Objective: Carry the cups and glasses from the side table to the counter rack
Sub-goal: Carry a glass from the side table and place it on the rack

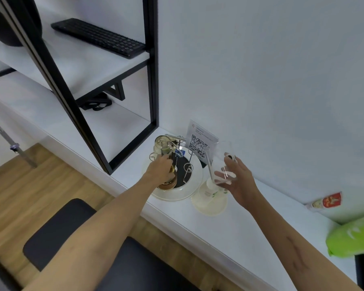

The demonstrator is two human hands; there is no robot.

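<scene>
Right now my left hand (160,168) grips a brown cup (166,183) down at the wire rack (185,164) on the white tabletop (240,223), while my right hand (237,181) holds a clear glass (222,162) just beside it.

Bright, even indoor light, soft shadows only; wide-angle lens bends the shelf frame (51,66) at the edges, detail slightly soft throughout.
</scene>
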